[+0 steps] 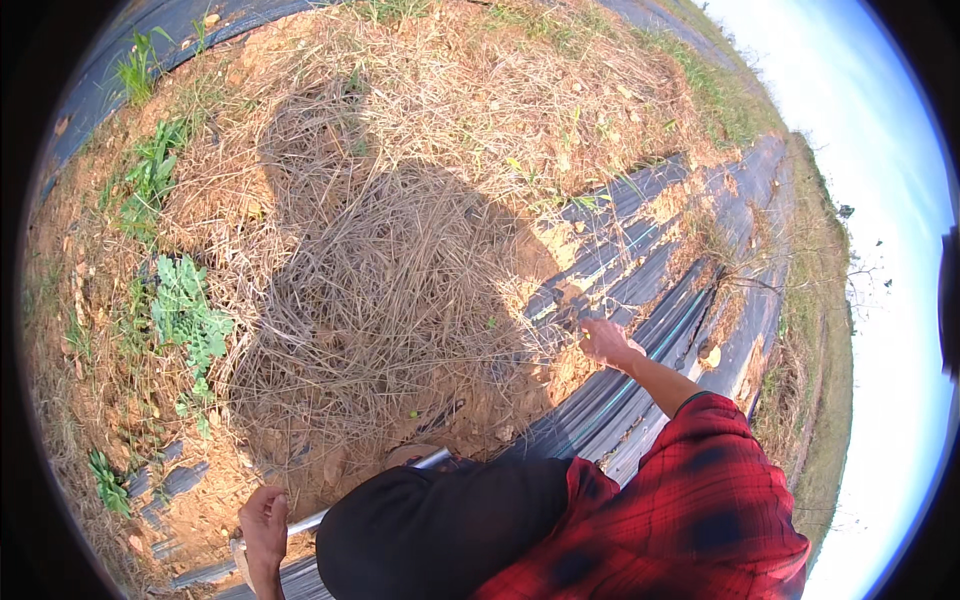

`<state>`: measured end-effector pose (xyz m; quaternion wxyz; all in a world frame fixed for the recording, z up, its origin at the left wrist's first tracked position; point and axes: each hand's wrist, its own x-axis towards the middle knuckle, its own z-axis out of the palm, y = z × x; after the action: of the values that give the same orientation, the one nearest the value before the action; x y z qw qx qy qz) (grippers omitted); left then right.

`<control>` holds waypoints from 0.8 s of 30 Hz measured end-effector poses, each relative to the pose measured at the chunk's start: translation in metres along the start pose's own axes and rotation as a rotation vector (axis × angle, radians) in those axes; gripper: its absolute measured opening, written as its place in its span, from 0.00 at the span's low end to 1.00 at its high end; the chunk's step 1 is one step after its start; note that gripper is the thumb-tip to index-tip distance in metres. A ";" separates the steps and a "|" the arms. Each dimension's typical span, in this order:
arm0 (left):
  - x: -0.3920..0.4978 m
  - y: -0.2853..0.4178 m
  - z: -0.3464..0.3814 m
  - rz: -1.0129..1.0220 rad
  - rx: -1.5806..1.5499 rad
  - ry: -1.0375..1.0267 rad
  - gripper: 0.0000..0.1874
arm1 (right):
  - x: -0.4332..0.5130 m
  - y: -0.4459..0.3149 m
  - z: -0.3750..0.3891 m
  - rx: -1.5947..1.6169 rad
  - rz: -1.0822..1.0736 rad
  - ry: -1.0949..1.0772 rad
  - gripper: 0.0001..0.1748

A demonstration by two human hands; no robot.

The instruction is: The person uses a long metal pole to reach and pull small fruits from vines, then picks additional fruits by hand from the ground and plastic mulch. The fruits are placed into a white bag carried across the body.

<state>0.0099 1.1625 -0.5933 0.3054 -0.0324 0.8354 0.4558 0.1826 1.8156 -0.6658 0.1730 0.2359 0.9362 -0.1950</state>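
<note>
My left hand is at the lower left, fingers curled, beside a silvery tube that passes behind my dark-clothed leg. Whether the hand touches the tube or holds anything is not clear. My right hand, its arm in a red and black plaid sleeve, reaches over black plastic ground sheeting. Its fingers are bent and partly hidden, so any small thing in them cannot be made out. Dry straw covers the soil between the hands, partly in my shadow.
Leafy green weeds grow at the left. Bare twiggy stems stand on the sheeting beyond my right hand, near a dry leaf. More dark sheeting edges the upper left. Grass runs along the right, below the sky.
</note>
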 end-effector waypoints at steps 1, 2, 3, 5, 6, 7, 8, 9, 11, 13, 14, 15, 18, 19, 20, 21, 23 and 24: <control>0.000 0.003 0.001 0.061 0.021 0.002 0.07 | 0.004 -0.022 0.001 0.320 0.061 -0.064 0.11; 0.001 0.006 0.000 0.063 0.036 -0.001 0.07 | 0.008 -0.046 0.000 0.635 0.143 -0.109 0.12; -0.002 0.008 -0.001 0.042 0.055 -0.002 0.07 | 0.004 -0.074 0.007 0.970 0.289 -0.240 0.14; -0.008 0.008 -0.003 0.081 -0.028 0.008 0.07 | 0.003 -0.131 0.020 1.249 0.274 -0.405 0.13; -0.010 0.008 -0.003 0.053 -0.032 0.017 0.08 | 0.000 -0.157 0.026 1.450 0.203 -0.545 0.11; -0.015 0.008 -0.008 0.089 0.063 0.009 0.08 | 0.001 -0.183 0.032 1.523 0.182 -0.648 0.10; -0.019 0.007 -0.009 0.052 0.053 0.005 0.08 | 0.000 -0.205 0.037 1.558 0.174 -0.706 0.10; -0.026 0.008 -0.012 0.043 0.088 0.007 0.09 | -0.001 -0.225 0.040 1.577 0.167 -0.795 0.10; -0.036 0.010 -0.014 -0.007 0.081 0.000 0.10 | 0.000 -0.256 0.040 1.643 0.099 -0.937 0.09; -0.047 0.014 -0.016 -0.015 0.068 0.000 0.11 | 0.001 -0.276 0.044 1.586 0.069 -0.948 0.08; -0.052 0.016 -0.018 -0.019 0.077 -0.005 0.12 | 0.001 -0.283 0.049 1.566 0.054 -0.950 0.08; -0.055 0.018 -0.019 -0.019 0.092 -0.006 0.12 | 0.002 -0.289 0.054 1.492 0.019 -0.942 0.08; -0.065 0.019 -0.023 -0.011 0.122 -0.009 0.13 | 0.008 -0.294 0.076 1.112 -0.116 -0.823 0.07; -0.068 0.017 -0.026 0.021 0.133 0.000 0.13 | 0.008 -0.294 0.084 0.777 -0.274 -0.729 0.07; -0.072 0.013 -0.030 -0.008 0.142 0.014 0.12 | 0.007 -0.295 0.092 0.454 -0.441 -0.611 0.07; -0.075 0.008 -0.034 0.006 0.134 0.039 0.12 | 0.006 -0.294 0.099 0.108 -0.576 -0.467 0.08; -0.084 -0.006 -0.045 -0.072 0.148 0.080 0.13 | -0.002 -0.291 0.111 -0.059 -0.809 -0.172 0.09; -0.088 -0.015 -0.048 -0.079 0.151 0.121 0.13 | -0.004 -0.290 0.114 -0.118 -0.819 -0.157 0.10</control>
<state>0.0631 1.0963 -0.5375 0.2735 -0.0697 0.8823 0.3766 0.0646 1.5275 -0.6807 0.1653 -0.1816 0.9461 -0.2112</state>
